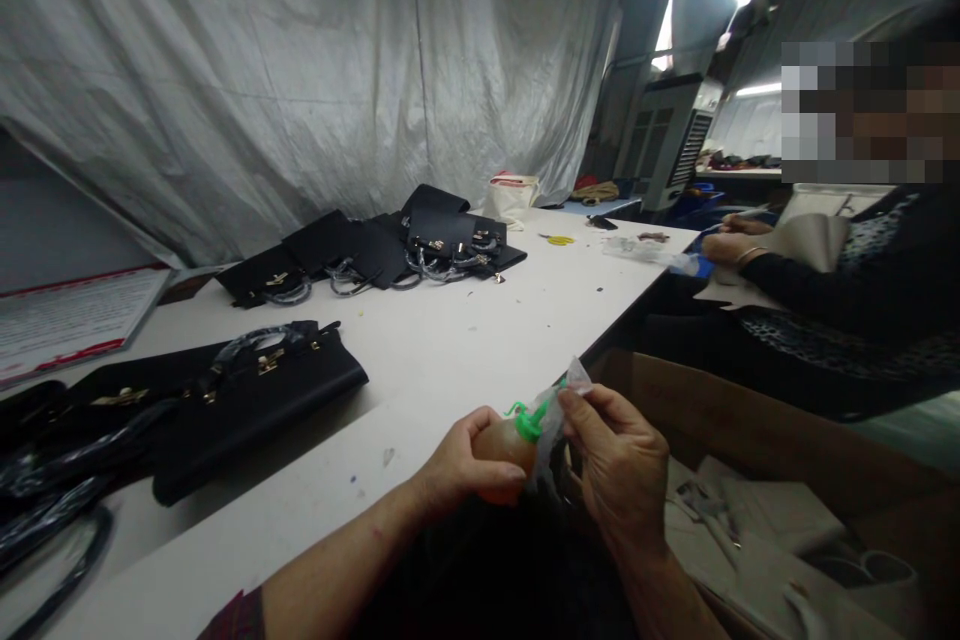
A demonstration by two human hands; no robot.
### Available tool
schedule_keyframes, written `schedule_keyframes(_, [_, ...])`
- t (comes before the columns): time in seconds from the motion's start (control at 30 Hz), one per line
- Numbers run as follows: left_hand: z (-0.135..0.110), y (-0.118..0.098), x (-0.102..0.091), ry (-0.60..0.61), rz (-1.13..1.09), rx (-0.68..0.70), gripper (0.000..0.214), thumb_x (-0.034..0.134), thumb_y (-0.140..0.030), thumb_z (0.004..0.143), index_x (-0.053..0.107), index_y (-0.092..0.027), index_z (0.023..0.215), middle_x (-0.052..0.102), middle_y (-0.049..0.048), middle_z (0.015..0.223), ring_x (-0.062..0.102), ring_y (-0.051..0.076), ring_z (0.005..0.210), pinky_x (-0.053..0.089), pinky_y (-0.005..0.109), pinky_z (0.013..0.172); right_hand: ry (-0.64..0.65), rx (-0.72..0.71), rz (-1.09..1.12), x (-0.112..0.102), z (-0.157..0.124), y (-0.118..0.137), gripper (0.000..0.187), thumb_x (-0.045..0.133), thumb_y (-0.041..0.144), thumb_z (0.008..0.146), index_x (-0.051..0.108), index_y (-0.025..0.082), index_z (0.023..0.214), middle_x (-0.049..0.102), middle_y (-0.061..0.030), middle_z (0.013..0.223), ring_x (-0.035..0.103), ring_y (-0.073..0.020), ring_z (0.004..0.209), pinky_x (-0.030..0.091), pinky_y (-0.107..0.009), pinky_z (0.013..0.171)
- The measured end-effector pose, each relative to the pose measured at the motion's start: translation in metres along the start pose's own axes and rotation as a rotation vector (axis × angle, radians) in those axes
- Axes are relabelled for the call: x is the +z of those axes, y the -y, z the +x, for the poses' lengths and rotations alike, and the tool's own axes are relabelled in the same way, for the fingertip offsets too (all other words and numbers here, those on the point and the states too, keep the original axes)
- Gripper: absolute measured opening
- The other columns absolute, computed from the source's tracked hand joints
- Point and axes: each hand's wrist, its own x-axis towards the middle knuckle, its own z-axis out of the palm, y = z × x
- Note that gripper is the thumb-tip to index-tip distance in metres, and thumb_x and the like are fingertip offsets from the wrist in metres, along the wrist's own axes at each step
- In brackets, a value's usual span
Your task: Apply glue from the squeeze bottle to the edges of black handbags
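Observation:
My left hand (472, 460) is wrapped round a soft squeeze bottle (505, 443) with orange contents and a green cap (530, 421). A small green strap sticks out from the cap. Close by on the right, my right hand (619, 455) pinches a thin whitish rag (553, 425) at the tip of the green nozzle. The rag hangs down beside the bottle, and I cannot tell whether it is cloth or plastic. Both hands are just past the front edge of the white table (427, 360).
Black handbags (262, 400) with wrapped handles lie at left, and more black bags (375, 245) are piled farther back. Yellow-handled scissors (559, 240) lie beyond. At right, a cardboard box (675, 385) holds beige pieces; a co-worker (810, 270) handles beige material behind it.

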Motion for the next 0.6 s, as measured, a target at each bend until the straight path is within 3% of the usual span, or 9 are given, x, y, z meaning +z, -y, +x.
schedule_keyframes(0.37, [-0.002,0.001,0.004,-0.06,0.229,0.044,0.062,0.092,-0.042,0.054,0.048,-0.018,0.091,0.057,-0.0039,0.075,0.05,0.01,0.064,0.036,0.02,0.053,0.115,0.138,0.058,-0.008,0.012,0.021,0.032,0.088,0.04,0.062,0.069,0.015,0.07,0.057,0.0009,0.058,0.045,-0.008,0.05,0.035,-0.019,0.046])
schedule_keyframes(0.6, [-0.003,0.002,0.005,-0.072,0.296,0.043,0.061,0.092,-0.042,0.053,0.048,-0.019,0.089,0.055,-0.0043,0.076,0.049,0.01,0.065,0.036,0.02,0.053,0.182,0.103,0.05,-0.003,0.015,0.016,0.03,0.083,0.039,0.066,0.063,0.016,0.069,0.051,0.0037,0.051,0.041,-0.0077,0.045,0.031,-0.019,0.042])
